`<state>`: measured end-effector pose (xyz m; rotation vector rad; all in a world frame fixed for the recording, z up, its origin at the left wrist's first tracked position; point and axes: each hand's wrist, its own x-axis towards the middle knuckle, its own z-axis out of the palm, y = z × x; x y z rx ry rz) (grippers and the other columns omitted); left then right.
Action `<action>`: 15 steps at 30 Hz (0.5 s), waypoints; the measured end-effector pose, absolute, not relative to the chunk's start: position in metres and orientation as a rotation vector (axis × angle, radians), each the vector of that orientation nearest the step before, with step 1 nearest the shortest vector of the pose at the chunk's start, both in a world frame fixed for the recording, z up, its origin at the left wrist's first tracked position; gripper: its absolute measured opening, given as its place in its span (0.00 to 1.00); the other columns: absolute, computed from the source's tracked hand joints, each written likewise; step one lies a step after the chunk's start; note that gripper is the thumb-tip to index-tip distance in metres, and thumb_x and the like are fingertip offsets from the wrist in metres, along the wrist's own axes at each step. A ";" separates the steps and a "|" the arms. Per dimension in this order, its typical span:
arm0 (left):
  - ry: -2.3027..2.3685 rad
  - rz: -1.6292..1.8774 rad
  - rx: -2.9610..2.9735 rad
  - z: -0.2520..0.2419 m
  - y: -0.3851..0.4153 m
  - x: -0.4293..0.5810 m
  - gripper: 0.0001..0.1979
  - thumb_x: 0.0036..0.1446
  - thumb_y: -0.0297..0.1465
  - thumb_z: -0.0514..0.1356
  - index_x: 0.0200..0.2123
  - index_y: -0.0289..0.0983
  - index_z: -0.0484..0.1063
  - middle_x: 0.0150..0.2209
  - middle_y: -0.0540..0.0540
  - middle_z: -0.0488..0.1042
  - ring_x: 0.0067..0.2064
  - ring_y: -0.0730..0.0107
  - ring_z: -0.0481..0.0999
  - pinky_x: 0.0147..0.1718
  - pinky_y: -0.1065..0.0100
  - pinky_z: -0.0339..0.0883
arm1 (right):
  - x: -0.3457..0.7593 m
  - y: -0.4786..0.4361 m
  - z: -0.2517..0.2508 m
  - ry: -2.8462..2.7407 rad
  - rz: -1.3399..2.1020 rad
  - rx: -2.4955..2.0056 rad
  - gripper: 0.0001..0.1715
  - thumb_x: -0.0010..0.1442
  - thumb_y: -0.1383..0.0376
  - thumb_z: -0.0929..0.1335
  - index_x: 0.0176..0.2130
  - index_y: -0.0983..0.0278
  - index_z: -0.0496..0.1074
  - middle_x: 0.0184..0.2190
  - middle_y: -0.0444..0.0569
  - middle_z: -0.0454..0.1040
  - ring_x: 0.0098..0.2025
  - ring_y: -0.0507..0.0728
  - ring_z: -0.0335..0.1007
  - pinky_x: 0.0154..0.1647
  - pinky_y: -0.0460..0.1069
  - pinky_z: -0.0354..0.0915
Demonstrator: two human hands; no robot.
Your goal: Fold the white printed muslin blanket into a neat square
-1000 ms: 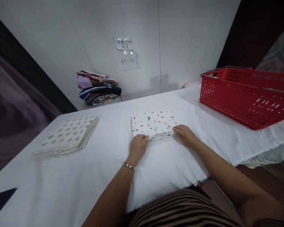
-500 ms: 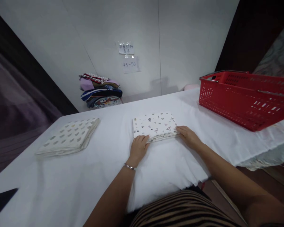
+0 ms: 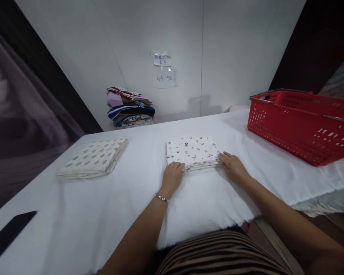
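Note:
A white cloth (image 3: 193, 150) with small printed figures lies folded into a rectangle on the white-covered table (image 3: 126, 206). At its near left corner is my left hand (image 3: 172, 176), fingers curled over the edge and a bracelet on the wrist. My right hand (image 3: 233, 167) grips the near right corner, its thumb side hidden. Both hands rest low at the table, and layered edges show between them. Off to the left lies a second folded cloth (image 3: 94, 158), cream with grey-green spots, touched by neither hand.
A red basket (image 3: 298, 128) with metal handles stands at the right. Folded fabrics (image 3: 130, 109) are stacked beyond the far edge, by the wall with paper signs (image 3: 164, 78). A dark flat object (image 3: 10, 235) lies at the near left.
The view has turned a little left, so everything appears shifted rightward. Both hands keep their places at the printed cloth's near corners, and more of the dark flat object shows.

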<state>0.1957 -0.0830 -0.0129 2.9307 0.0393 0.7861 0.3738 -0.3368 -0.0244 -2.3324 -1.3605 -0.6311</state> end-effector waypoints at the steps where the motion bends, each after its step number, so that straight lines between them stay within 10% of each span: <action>1: 0.044 0.796 2.929 -0.012 -0.084 0.195 0.13 0.58 0.26 0.55 0.47 0.40 0.67 0.42 0.45 0.70 0.44 0.63 0.66 0.43 0.60 0.61 | 0.368 -0.331 -0.020 -1.382 -0.634 -2.319 0.25 0.58 0.71 0.61 0.55 0.65 0.64 0.54 0.55 0.67 0.58 0.65 0.57 0.52 0.63 0.61; 15: 0.155 0.731 2.975 -0.010 -0.081 0.191 0.08 0.58 0.29 0.56 0.41 0.42 0.71 0.38 0.49 0.72 0.42 0.65 0.67 0.41 0.63 0.59 | 0.332 -0.274 -0.031 -1.712 -0.344 -2.269 0.27 0.61 0.72 0.57 0.60 0.64 0.57 0.60 0.50 0.59 0.61 0.58 0.52 0.60 0.59 0.52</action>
